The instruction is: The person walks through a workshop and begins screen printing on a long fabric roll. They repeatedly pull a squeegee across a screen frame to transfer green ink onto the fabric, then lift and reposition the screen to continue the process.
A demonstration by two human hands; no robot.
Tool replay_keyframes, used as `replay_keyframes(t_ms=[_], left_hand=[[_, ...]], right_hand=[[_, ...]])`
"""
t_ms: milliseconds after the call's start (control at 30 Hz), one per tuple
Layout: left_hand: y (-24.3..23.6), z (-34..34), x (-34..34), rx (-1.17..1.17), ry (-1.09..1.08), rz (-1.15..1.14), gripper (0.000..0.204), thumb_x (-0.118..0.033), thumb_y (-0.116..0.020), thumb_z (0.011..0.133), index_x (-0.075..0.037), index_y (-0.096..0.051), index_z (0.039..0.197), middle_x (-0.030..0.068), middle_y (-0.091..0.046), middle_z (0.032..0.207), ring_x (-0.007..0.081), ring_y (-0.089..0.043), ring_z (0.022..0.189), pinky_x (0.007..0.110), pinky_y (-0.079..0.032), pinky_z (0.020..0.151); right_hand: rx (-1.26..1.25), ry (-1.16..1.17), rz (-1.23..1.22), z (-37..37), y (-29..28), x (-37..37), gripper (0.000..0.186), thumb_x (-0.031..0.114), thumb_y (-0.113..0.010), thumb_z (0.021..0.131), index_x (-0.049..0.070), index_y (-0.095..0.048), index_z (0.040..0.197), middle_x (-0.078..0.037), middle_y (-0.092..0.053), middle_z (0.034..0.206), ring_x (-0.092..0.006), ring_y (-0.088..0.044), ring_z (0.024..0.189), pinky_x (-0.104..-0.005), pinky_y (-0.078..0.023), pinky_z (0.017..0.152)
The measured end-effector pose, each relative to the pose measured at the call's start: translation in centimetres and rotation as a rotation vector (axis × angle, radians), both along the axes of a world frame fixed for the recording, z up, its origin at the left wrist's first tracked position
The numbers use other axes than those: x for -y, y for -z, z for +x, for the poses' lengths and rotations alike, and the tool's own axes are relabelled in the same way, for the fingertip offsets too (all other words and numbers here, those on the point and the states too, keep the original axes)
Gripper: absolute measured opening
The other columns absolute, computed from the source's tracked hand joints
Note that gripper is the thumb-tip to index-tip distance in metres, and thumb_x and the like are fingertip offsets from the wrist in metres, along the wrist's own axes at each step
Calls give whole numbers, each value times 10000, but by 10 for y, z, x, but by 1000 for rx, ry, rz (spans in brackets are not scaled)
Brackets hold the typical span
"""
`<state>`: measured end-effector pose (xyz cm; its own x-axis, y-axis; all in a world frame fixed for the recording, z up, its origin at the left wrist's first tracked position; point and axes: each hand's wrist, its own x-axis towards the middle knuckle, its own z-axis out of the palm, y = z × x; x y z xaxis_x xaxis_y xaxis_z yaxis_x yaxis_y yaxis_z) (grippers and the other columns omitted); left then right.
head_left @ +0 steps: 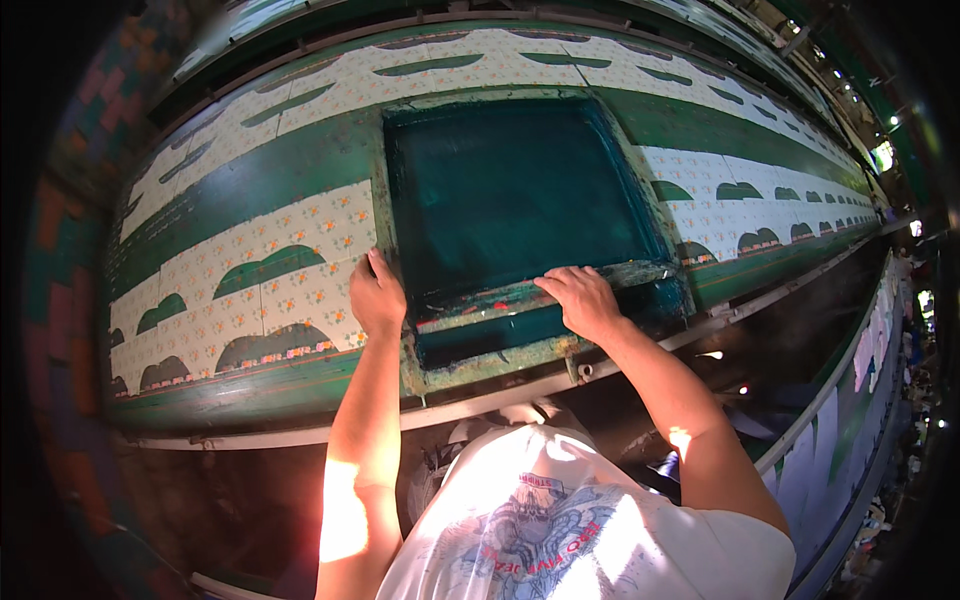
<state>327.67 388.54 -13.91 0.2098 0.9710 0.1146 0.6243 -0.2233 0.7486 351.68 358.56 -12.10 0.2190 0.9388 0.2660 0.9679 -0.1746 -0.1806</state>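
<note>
A screen printing frame with a paint-stained wooden border lies on the long green table. Its mesh looks dark teal. My left hand is closed on the frame's left side, thumb toward the top. Across the near part of the mesh lies a worn squeegee bar, slanting slightly up to the right, with red and white paint marks. My right hand grips the bar right of its middle, its fingers bent over the top. What lies under the frame is hidden.
Pale floral-printed fabric pieces with dark green curved gaps spread left of the frame; similar fabric extends right and along the far side. A rail edges the table near me. Another long table stands at right.
</note>
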Motion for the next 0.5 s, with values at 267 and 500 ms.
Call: replay_keyframes(t_ms=[267,500], left_hand=[[0,8,2,-133,-32,14,658,-527,-484,1219,14,-697,1526,270,-730,1430,502,-654,1371,589,-541,1131],[-2,13,5,-166,-112,18,558,-465,-500,1231,-12,-742,1451,235,-731,1382,475,-659,1323,563,-545,1109]], right_hand=[[10,2,-3,98,-2,-125,482,-65,-669,924,118,-794,1352,-77,-776,1241,-333,-750,1209,-514,-566,1037],[14,8,-70,184,-6,-228,463,-35,-685,937,168,-801,1336,-87,-775,1246,-347,-758,1209,-506,-573,1068]])
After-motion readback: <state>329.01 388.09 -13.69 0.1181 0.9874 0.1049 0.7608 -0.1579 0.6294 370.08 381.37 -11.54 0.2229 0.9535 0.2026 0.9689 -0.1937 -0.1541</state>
